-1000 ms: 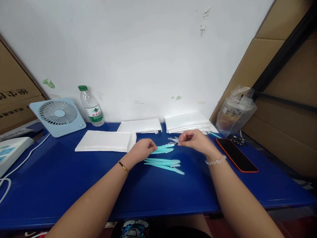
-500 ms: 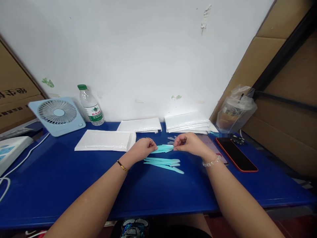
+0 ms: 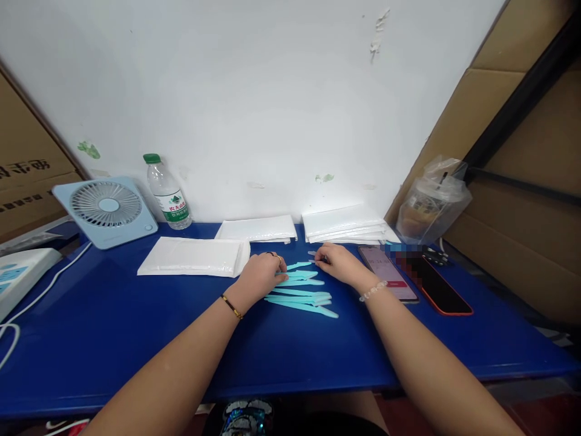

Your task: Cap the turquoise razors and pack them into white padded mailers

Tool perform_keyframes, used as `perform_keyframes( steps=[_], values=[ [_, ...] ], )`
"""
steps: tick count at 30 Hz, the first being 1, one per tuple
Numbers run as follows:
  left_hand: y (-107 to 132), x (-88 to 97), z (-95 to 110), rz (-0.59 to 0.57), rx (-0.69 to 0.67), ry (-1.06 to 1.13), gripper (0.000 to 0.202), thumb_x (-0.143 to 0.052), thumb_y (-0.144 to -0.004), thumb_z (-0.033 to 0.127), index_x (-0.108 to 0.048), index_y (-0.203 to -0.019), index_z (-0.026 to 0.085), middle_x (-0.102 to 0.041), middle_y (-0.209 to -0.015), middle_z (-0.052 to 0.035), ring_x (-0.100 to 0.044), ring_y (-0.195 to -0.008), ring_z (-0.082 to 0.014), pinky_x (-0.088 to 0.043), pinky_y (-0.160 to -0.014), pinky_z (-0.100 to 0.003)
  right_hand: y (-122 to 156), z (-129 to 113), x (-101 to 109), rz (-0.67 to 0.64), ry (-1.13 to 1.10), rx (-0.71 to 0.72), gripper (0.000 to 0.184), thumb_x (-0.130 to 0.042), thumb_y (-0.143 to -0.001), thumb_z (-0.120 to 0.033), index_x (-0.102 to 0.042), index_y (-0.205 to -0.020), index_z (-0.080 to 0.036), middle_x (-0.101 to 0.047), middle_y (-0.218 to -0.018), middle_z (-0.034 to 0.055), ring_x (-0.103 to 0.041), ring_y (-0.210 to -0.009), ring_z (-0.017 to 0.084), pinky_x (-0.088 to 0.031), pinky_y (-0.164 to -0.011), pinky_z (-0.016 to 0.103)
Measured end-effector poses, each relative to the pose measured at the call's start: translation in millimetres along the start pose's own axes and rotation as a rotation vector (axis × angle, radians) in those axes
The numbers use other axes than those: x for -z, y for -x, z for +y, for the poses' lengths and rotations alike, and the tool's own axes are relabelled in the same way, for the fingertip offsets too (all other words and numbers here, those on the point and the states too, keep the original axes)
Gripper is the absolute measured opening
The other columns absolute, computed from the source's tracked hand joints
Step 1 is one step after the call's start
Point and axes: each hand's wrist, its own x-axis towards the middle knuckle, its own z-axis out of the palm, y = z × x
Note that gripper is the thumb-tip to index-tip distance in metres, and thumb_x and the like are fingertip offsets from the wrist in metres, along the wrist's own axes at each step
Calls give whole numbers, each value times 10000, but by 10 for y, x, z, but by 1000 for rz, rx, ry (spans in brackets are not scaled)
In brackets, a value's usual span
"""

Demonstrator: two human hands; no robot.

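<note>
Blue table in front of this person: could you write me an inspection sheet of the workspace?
Surface: blue table, smooth and shiny.
Job's things: teal tools in two groups; clear pieces near the right fingertips.
Clutter: fan, bottle, white packets, two phones, bagged cup.
Hands: left hand at the near-left ends of the upper teal tools; right hand beside the clear pieces; grips unclear.
Cables: white cable below the fan.
Surroundings: marked white wall behind, cardboard on both sides.
</note>
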Motion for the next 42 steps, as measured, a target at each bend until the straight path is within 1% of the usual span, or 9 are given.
perform_keyframes(
  steps=[3, 8, 12, 16, 28, 34, 37, 40, 42],
  values=[
    [-7, -5, 2, -20, 24, 27, 133, -575, -760, 314, -640, -758, 198, -646, -804, -29, -581, -754, -181, -387, -624, -257, 10, -10, 26, 0, -10, -34, 119, -500, -813, -179, -614, -781, -167, -609, -809, 46, -542, -691, 137, -392, -646, 241],
    [-21, 29, -19, 7, 57, 72, 150, -507, -795, 255, -602, -703, 185, -655, -832, -33, -576, -717, -166, -384, -610, -257, 82, -27, 191, 70, -223, -108, 156, -477, -849, -279, -602, -835, -186, -620, -708, 8, -536, -626, 132, -392, -581, 237],
    [-16, 54, -67, 43, 99, 250, 165, -427, -840, 289, -557, -801, 195, -641, -785, -19, -565, -681, -159, -385, -571, -252, 116, -26, 273, 116, -425, -85, 200, -550, -812, -349, -640, -873, -181, -656, -758, 27, -574, -663, 146, -439, -596, 255],
    [-22, 56, -107, 38, 109, 427, 171, -391, -847, 306, -517, -835, 191, -622, -753, -12, -549, -650, -146, -396, -558, -247, 115, 4, 273, 165, -550, -69, 198, -636, -749, -333, -675, -854, -169, -682, -803, 52, -610, -723, 170, -484, -664, 299],
    [-34, 62, -131, 39, 105, 460, 151, -393, -832, 297, -502, -830, 192, -597, -732, -7, -526, -645, -144, -383, -563, -251, 107, -13, 272, 226, -547, -54, 136, -674, -714, -283, -692, -804, -183, -701, -830, 51, -637, -788, 184, -510, -743, 341],
    [-18, 65, -57, 8, 73, 481, 171, -411, -838, 335, -515, -837, 199, -589, -733, 3, -507, -638, -137, -375, -556, -242, 80, -132, 194, 128, -621, -27, 145, -681, -704, -283, -703, -805, -181, -704, -850, 52, -641, -803, 180, -511, -740, 322],
    [13, 67, -9, -32, 69, 466, 176, -426, -833, 342, -534, -848, 205, -602, -750, 4, -511, -640, -136, -375, -545, -234, 93, -171, 190, 15, -618, -10, 125, -676, -705, -276, -699, -775, -175, -701, -810, 44, -635, -752, 165, -505, -692, 295],
    [34, 66, 20, -109, 41, 421, 201, -465, -817, 368, -577, -845, 203, -615, -755, -4, -538, -653, -143, -387, -549, -231, 124, -128, 247, -171, -582, 5, 147, -683, -694, -284, -698, -790, -174, -694, -774, 32, -622, -698, 152, -490, -648, 276],
    [35, 56, 28, -127, 5, 340, 201, -482, -808, 356, -610, -831, 202, -627, -771, -12, -554, -671, -149, -396, -572, -234, 136, -57, 283, -187, -526, -17, 161, -667, -706, -290, -696, -816, -177, -687, -758, 25, -611, -680, 148, -478, -633, 269]
  ],
)
